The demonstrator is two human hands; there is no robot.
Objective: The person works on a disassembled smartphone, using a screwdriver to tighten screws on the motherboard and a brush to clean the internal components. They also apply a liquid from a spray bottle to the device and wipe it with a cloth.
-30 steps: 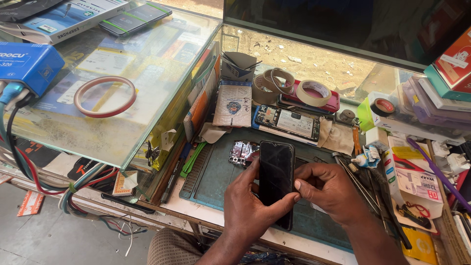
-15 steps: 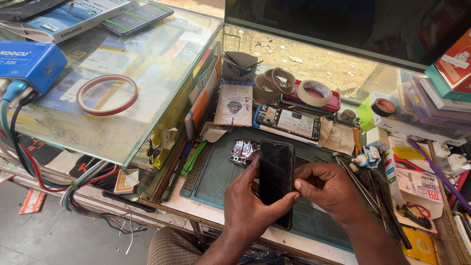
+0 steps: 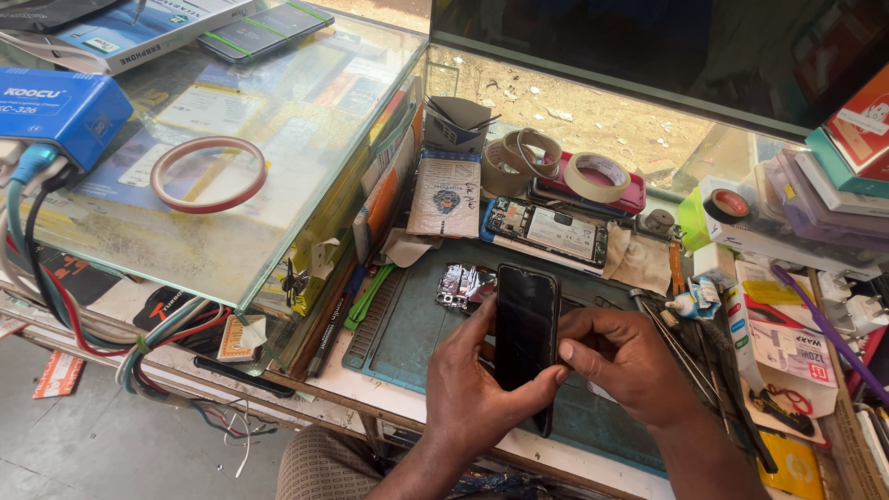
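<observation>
Black phone (image 3: 525, 333), dark glossy screen, upright between both hands.

A dark phone screen (image 3: 525, 333) stands mid-table; a blue box (image 3: 57, 109) sits far left; red and teal boxes (image 3: 857, 130) stack right.

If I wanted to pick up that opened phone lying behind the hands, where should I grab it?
Probably by its two long edges, coming from above. The opened phone lies flat, its insides facing up, so pinching the thin sides avoids the exposed parts. A cloth touches its right end, so that end is less free.
</observation>
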